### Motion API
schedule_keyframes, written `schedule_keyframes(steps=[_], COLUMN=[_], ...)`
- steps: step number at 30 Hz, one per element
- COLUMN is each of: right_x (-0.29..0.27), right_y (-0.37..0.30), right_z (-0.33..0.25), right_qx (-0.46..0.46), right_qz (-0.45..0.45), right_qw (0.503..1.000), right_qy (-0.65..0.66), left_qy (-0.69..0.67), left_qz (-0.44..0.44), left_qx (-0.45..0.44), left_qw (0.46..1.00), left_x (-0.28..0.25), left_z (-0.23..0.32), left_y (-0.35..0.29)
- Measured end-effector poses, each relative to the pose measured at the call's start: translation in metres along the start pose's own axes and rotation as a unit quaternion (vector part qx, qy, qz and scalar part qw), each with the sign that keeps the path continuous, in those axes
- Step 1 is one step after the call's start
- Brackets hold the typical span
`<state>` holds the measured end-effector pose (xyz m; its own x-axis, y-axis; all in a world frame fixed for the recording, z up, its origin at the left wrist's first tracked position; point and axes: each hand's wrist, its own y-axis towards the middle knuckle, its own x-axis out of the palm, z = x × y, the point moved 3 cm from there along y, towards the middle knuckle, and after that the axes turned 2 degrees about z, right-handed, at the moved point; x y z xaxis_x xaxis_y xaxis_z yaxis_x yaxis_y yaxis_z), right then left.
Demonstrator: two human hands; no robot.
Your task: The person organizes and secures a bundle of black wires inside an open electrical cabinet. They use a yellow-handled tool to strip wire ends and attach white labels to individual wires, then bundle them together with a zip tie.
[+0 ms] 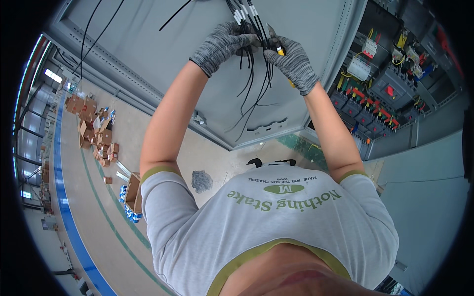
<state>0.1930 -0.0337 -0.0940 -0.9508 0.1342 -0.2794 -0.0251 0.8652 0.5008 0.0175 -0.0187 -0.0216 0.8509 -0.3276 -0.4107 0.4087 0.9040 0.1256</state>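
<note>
A bundle of thin black wires (254, 18) with white marker sleeves (240, 16) hangs down in front of a grey metal panel (197, 93). My left hand (218, 48), in a grey knit glove, is closed around the wires just below the sleeves. Beside it my right hand (295, 63), gloved the same way, grips a slim tool with a yellow handle (280, 51). Its metal tip points up next to the wires; the tool's exact kind is hidden by the fingers. Loose wire ends dangle below both hands, spreading out at different lengths.
To the right stands an open electrical cabinet with several circuit breakers (393, 92) and coloured wiring. Two more black wires hang at the upper left. Cardboard boxes (89, 109) lie on the floor far left, near a blue floor stripe (61, 182). A grey patch (201, 181) lies below the panel.
</note>
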Motion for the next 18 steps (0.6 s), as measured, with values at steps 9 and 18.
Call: schedule_keyframes(steps=[9, 18], right_x=[-0.004, 0.002], right_y=[0.018, 0.054], right_z=[-0.016, -0.038], right_qx=[0.068, -0.011], right_qz=[-0.038, 0.028], right_qw=[0.997, 0.999], right_qy=[0.023, 0.033], left_qy=[0.041, 0.020], left_qz=[0.004, -0.003], left_qx=[-0.001, 0.012], left_qw=[0.999, 1.000], left_x=[-0.001, -0.001], left_z=[0.007, 0.002], left_y=[-0.004, -0.001])
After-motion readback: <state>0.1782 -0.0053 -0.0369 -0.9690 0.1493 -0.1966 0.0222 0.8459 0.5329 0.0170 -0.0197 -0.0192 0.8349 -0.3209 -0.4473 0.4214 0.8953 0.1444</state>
